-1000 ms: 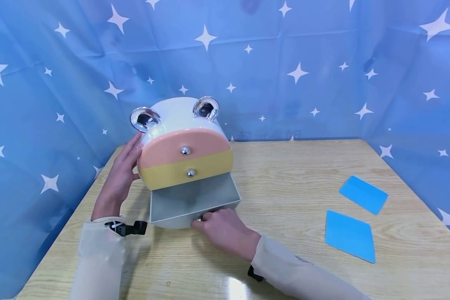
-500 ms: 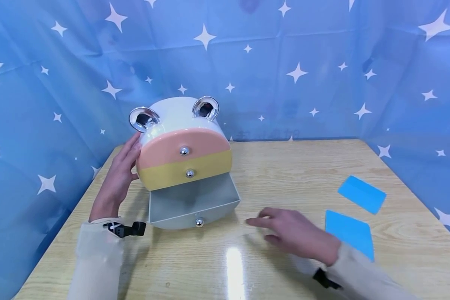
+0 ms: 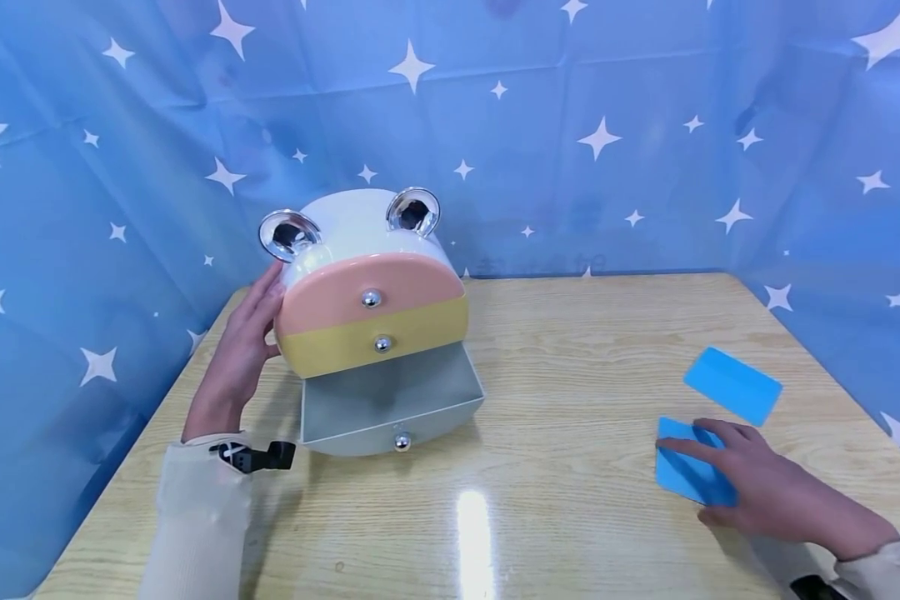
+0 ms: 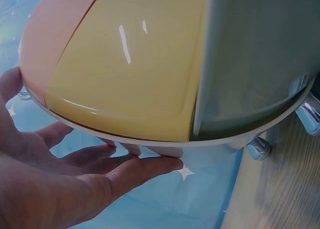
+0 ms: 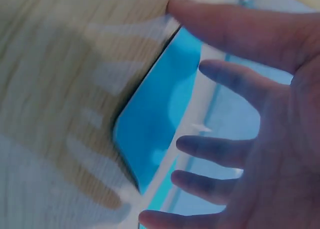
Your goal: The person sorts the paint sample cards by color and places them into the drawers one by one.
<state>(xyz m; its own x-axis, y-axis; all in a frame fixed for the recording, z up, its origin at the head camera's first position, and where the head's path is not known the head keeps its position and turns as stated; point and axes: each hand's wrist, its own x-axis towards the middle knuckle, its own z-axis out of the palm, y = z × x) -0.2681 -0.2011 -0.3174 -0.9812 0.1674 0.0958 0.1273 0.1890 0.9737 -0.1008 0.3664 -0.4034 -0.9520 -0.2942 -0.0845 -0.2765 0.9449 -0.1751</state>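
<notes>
Covering flat glossy blue card (image 3: 686, 475)

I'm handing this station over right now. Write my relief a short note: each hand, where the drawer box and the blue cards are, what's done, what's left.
Left hand: open, flat against the left side of the drawer box, steadying it.
Right hand: open, fingers spread over the near blue card at the table's right side; no grip shows yet.
Far blue card: lies apart on the table, just behind the near one.
Done: the bottom grey drawer is pulled out and looks empty; the pink and yellow drawers above it are closed.
Left, judging by the layout: probably pick up the cards, put them in the open drawer, push it shut.
</notes>
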